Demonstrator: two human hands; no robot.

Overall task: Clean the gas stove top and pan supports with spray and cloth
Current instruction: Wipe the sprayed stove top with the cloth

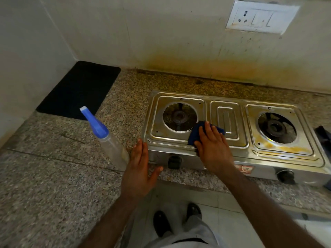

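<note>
Right hand (pixel 214 145) flat, fingers straight, presses blue cloth (pixel 196 131) on steel stove (pixel 227 120) between left burner well and centre panel. Left hand (pixel 138 173), grip wide, braces stove's left edge. Risks: cloth snags in open well; elbow tips bottle (pixel 107 138) standing nearby on speckled tabletop (pixel 53 176). Yellow stains near right burner.

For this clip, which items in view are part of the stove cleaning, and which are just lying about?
In use:
gas stove
blue cloth under the right hand
spray bottle
left hand, bracing the stove's left end

Lying about:
black mat
wall socket
dark object at right edge
</note>
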